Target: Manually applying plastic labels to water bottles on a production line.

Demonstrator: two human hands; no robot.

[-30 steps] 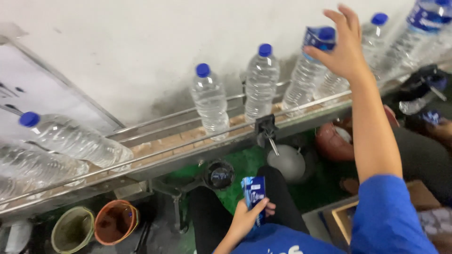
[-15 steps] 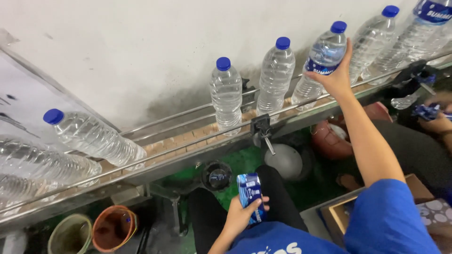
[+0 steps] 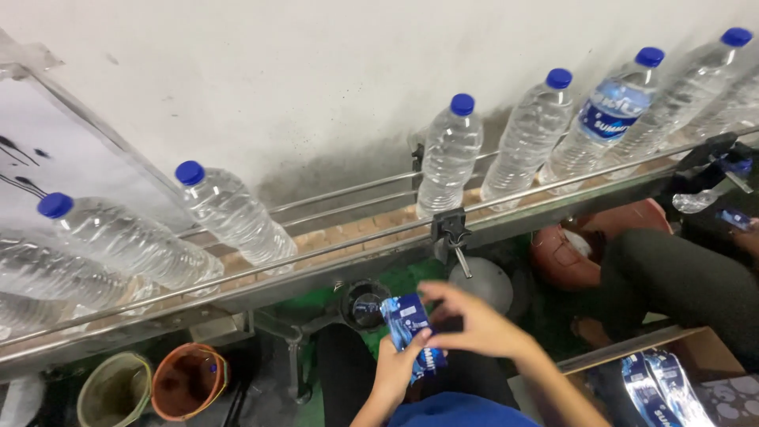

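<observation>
My left hand point(image 3: 397, 365) holds a stack of blue label sleeves point(image 3: 411, 333) low in the middle, above my lap. My right hand point(image 3: 473, 320) has its fingers spread over the top of that stack, touching it. Clear plastic water bottles with blue caps stand in a row on the conveyor point(image 3: 316, 257). The nearest unlabelled bottle point(image 3: 447, 166) is straight ahead, with another point(image 3: 526, 139) to its right. A bottle wearing a blue label point(image 3: 607, 115) stands further right.
Several more bottles point(image 3: 229, 213) come in from the left. A black bracket point(image 3: 451, 229) clamps the rail. Below sit an orange pot point(image 3: 190, 379), a green pot point(image 3: 118, 389) and a grey dome point(image 3: 482, 277). Another person's dark-clothed leg point(image 3: 680, 281) is at right, beside a box of blue labels point(image 3: 656, 379).
My right hand left the labelled bottle on the conveyor and came down to the label stack in my left hand. The bottles have moved to the right along the belt.
</observation>
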